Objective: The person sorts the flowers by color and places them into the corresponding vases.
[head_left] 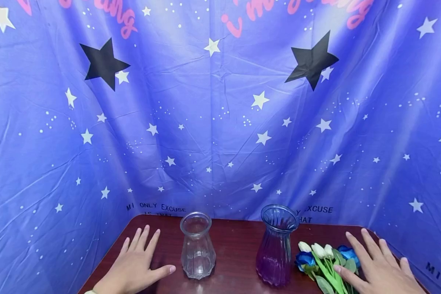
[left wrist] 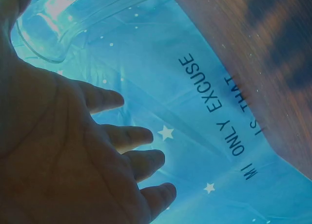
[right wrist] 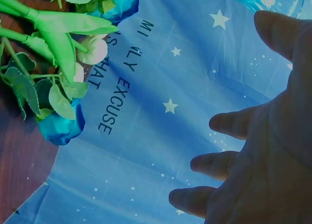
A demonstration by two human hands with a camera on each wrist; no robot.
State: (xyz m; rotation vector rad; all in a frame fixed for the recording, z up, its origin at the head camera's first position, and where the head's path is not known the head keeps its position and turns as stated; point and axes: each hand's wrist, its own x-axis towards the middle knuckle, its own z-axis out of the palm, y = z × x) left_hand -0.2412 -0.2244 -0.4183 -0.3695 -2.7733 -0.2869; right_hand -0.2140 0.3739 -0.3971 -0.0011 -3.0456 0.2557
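Spread flat with its fingers apart, my left hand (head_left: 134,263) is over the left part of the table, to the left of a clear glass vase (head_left: 198,253), holding nothing. A larger ribbed vase (head_left: 275,249), bluish at the rim and purple lower down, stands upright to its right. White tulips (head_left: 318,250) and blue flowers (head_left: 348,254) with green stems lie right of that vase. My right hand (head_left: 380,263), fingers also spread, overlaps the stems in the head view and holds nothing. In the right wrist view the blue flower (right wrist: 61,124) is apart from the fingers.
The dark red wooden table (head_left: 231,245) has its far edge against a blue-purple curtain (head_left: 213,134) printed with stars and lettering. The curtain hangs at the back and on both sides. Both vases stand between the hands.
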